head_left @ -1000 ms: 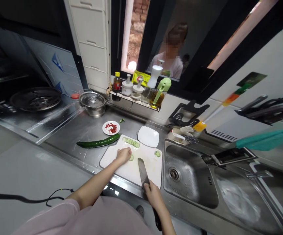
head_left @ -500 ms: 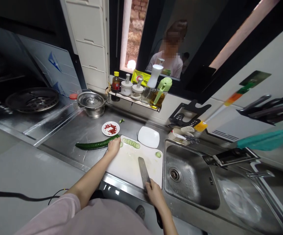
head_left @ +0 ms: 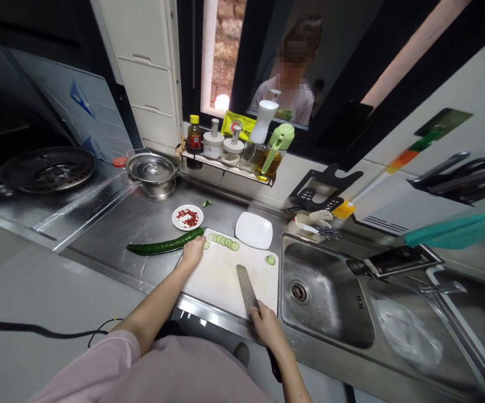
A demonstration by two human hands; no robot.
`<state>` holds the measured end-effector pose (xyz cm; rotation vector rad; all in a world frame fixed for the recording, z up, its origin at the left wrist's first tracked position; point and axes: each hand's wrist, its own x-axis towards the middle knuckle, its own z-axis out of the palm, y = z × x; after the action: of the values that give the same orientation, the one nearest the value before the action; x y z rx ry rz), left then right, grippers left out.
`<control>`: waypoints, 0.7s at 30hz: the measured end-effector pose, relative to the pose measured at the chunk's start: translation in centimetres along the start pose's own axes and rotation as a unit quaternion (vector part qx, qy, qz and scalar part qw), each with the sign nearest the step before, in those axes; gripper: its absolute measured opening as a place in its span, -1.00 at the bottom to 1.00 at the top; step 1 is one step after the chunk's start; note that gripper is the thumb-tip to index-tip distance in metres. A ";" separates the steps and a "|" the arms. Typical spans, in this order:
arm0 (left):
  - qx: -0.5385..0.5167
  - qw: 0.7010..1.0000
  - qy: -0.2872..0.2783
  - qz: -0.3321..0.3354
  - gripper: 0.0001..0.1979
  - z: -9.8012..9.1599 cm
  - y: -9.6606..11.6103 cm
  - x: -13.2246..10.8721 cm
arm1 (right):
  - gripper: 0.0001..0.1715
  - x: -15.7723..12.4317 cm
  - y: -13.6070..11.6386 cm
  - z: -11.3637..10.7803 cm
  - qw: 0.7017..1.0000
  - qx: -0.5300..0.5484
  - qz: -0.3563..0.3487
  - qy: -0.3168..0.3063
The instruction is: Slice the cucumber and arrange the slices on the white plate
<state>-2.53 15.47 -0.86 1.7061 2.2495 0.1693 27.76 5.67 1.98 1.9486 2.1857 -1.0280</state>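
Note:
My left hand (head_left: pixel 194 250) rests at the far left corner of the white cutting board (head_left: pixel 221 280), fingers curled against the near end of a long green cucumber (head_left: pixel 162 245). A row of cucumber slices (head_left: pixel 224 241) lies along the board's far edge, and one slice (head_left: pixel 271 259) sits alone at the right. My right hand (head_left: pixel 267 326) is closed on the handle of a kitchen knife (head_left: pixel 246 290), whose blade lies over the board's front part.
A small dish of red chilli (head_left: pixel 187 216) and a white plate (head_left: pixel 253 230) sit behind the board. The sink (head_left: pixel 326 296) is to the right, a steel pot (head_left: pixel 152 170) and condiment rack (head_left: pixel 234 151) at the back, a stove (head_left: pixel 45 168) at left.
My left hand went from the middle of the board, over a slice, to the cucumber's end at the far left corner. The knife hand has barely shifted.

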 end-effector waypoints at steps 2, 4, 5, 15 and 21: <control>-0.002 1.000 0.006 0.000 -0.68 0.1 -0.1 -0.3 | -0.60 0.0 -0.2 -0.1 1.000 -0.001 0.003 -0.002; -0.016 1.000 0.021 0.003 -0.68 0.2 0.1 -0.8 | -0.59 -0.1 -0.4 -0.3 1.000 -0.002 0.007 -0.002; -0.027 0.999 0.029 0.011 -0.68 0.2 0.5 -1.0 | -0.59 -0.1 -0.4 -0.3 1.000 -0.004 0.009 -0.001; -0.122 0.989 0.001 0.087 -0.68 1.5 7.3 0.3 | -0.58 -0.7 0.6 -0.5 0.999 0.005 0.037 0.023; -0.077 0.993 -0.018 0.089 -0.62 2.2 9.7 1.7 | -0.58 -1.2 1.7 -0.2 0.998 0.034 0.044 0.032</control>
<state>6.68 19.65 -0.55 1.8097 2.0020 0.3406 29.67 4.72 1.94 2.1156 2.1010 -1.0529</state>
